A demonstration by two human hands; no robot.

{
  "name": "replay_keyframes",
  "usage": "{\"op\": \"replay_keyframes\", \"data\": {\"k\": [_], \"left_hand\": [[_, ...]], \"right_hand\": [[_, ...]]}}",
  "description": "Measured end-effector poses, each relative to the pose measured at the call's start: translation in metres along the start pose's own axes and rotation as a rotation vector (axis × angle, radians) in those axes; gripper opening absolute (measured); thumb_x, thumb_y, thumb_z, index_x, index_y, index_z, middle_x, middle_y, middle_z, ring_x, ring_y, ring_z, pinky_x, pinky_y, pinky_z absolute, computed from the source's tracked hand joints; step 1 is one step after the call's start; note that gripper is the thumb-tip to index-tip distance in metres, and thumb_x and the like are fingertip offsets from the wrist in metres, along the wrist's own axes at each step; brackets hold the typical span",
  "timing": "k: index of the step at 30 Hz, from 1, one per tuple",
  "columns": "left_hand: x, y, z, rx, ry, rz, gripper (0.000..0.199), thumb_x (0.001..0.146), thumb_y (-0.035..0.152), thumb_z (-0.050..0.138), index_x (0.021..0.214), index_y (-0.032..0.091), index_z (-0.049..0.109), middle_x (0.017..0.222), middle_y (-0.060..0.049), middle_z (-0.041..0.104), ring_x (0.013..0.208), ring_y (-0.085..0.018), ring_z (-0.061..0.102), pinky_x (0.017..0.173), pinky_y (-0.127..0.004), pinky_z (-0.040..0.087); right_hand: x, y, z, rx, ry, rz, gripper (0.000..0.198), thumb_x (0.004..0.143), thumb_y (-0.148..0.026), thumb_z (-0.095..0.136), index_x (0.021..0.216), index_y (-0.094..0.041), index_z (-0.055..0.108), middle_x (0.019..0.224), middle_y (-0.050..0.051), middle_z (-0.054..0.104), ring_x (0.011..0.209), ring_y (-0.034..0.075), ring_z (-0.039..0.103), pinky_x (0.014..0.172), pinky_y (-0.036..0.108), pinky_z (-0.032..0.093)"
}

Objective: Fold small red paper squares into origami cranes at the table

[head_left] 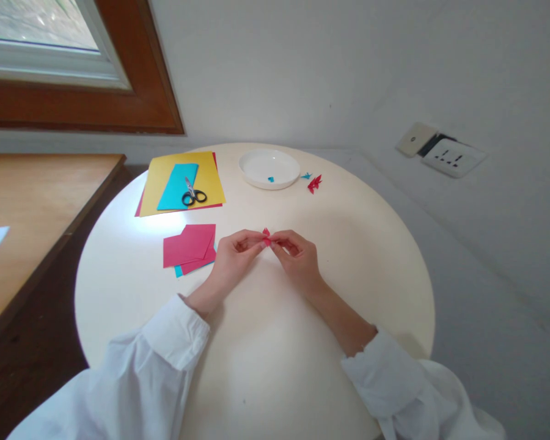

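A small folded piece of red paper [266,237] is held over the middle of the round white table [275,366]. My left hand [238,253] pinches its left side between thumb and forefinger. From the right, my right hand [297,253] grips it the same way, so the fingertips of both hands nearly meet. Fingers cover much of the paper, and its exact fold cannot be made out. Close to my left hand lie loose red paper squares [190,244], overlapping, with a bit of blue paper [178,271] showing beneath them.
Black-handled scissors [193,195] rest on a blue sheet [172,189] atop yellow paper [158,183] at the back left. A white dish [268,160] holds a small blue piece. Beside it lie red folded paper figures [315,184] and a blue one [307,176]. Walls border the table behind.
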State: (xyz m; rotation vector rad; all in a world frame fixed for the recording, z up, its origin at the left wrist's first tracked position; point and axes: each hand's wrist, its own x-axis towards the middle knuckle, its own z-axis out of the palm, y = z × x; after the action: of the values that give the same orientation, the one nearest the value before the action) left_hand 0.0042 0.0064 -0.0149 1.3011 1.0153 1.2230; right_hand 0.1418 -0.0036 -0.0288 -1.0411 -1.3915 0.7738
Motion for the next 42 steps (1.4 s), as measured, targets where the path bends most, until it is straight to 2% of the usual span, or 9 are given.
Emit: {"op": "replay_keyframes", "data": {"k": [19,33,42], "left_hand": [[0.0002,0.0062,-0.0016,0.083,0.026,-0.047,0.018,0.063,0.034,0.073,0.066,0.016,0.071,0.067,-0.004,0.07,0.065,-0.017,0.061,0.063,-0.026,0.046],[-0.0011,0.0055,0.0008,0.044,0.08,-0.095,0.023,0.061,0.034,0.074,0.066,0.015,0.062,0.062,-0.002,0.067,0.059,-0.013,0.061,0.054,-0.022,0.041],[-0.0007,0.0031,0.0009,-0.031,0.066,-0.124,0.028,0.057,0.035,0.076,0.066,0.016,0.058,0.061,-0.001,0.066,0.058,-0.012,0.06,0.054,-0.022,0.04]], "right_hand": [[-0.0004,-0.0012,0.001,0.003,-0.01,0.069,0.009,0.074,-0.029,0.063,0.073,-0.02,0.064,0.075,0.001,0.065,0.07,0.014,0.061,0.067,0.028,0.051],[0.0002,-0.0015,0.0046,0.049,0.036,0.155,0.014,0.068,-0.031,0.066,0.067,-0.018,0.063,0.067,0.001,0.064,0.062,0.013,0.059,0.063,0.028,0.051],[0.0003,-0.0061,0.0059,0.107,0.059,0.212,0.013,0.064,-0.029,0.069,0.063,-0.018,0.062,0.064,0.001,0.063,0.058,0.013,0.057,0.059,0.027,0.049]]}}
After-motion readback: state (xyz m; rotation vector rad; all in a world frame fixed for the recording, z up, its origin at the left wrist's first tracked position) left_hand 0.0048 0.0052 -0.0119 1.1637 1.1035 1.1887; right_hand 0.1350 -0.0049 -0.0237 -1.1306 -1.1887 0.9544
